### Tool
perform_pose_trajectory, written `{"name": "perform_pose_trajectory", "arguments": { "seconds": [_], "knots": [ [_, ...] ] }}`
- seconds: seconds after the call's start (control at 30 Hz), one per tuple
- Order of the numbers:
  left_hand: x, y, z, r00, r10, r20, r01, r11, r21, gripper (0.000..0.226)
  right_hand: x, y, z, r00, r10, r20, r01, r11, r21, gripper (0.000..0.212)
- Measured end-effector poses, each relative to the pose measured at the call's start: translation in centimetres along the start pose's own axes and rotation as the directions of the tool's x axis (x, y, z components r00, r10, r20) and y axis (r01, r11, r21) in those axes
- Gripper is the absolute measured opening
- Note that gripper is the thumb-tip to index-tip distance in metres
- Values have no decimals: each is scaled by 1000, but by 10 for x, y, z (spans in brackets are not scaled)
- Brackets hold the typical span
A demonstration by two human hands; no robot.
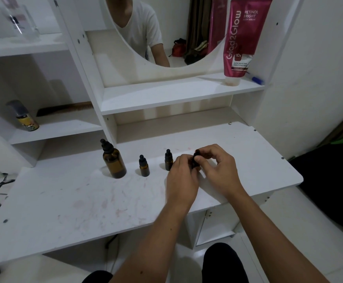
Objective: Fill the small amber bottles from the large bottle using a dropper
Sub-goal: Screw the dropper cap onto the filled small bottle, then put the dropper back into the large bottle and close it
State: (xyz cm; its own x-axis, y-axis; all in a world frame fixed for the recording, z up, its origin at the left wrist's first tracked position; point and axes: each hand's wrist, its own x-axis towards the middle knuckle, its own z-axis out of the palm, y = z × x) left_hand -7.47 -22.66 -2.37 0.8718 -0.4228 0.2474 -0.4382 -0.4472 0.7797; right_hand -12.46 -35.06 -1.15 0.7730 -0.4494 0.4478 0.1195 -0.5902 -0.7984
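The large amber bottle (114,164) with a black dropper cap stands on the white desk (85,201), left of centre. Two small amber bottles stand capped to its right, one (144,167) free and one (168,161) just beside my left hand. A third small amber bottle (195,161) is mostly hidden between my hands. My left hand (181,180) grips its body. My right hand (217,166) pinches its black dropper cap (197,153) with thumb and forefinger.
A pink serum tube (242,37) stands on the upper shelf under a round mirror (160,31). A spray can (24,117) and a comb (64,108) sit on the left shelf. Black scissors (0,188) lie at the far left. The desk's right edge is close.
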Motion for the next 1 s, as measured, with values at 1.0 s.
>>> {"name": "perform_pose_trajectory", "arguments": {
  "seconds": [1.0],
  "knots": [
    [-59, -59, -122, 993, -113, -33, 101, 960, -262, 34, -24, -31, 10, 970, -49, -240, 23, 994, -108, 45]
  ]
}}
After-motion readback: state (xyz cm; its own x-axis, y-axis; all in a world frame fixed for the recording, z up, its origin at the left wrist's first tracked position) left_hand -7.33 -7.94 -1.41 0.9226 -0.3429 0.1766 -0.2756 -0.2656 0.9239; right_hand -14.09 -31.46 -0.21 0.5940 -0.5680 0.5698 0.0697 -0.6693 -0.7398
